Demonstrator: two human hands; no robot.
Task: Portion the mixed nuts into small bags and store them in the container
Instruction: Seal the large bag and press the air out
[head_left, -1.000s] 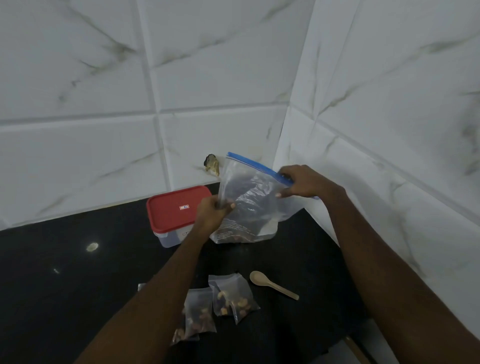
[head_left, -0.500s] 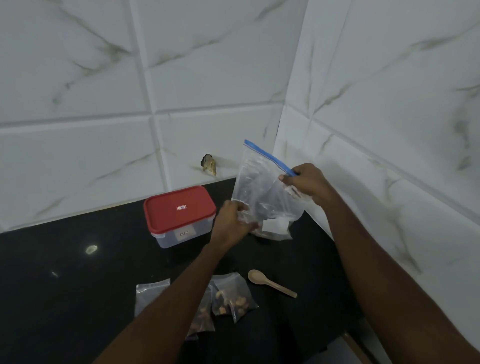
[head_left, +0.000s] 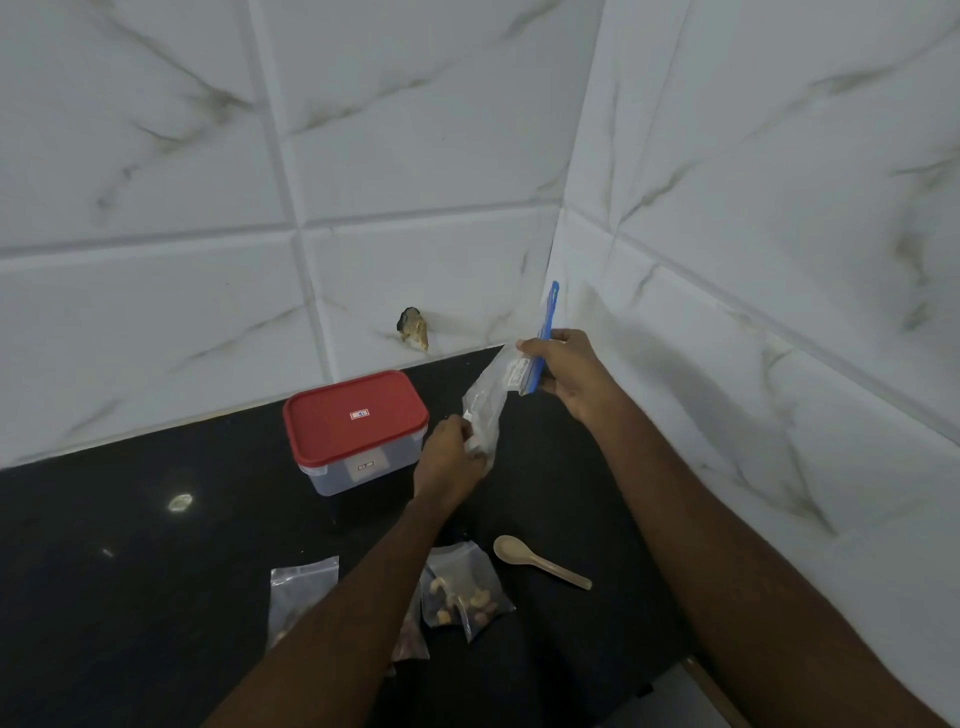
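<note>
Both forearms reach forward, left grip (head_left: 449, 457) curled low, right grip (head_left: 566, 374) pinching higher (fingers bent).

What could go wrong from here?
1. The left hand and right hand hold the big bag tilted in mid-air. Zip state is unclear, so any nuts inside might spill.
2. The left forearm passes over the small bags; pulling back could drag them or the spoon.
3. The container has its lid on, with both hands busy.
</note>
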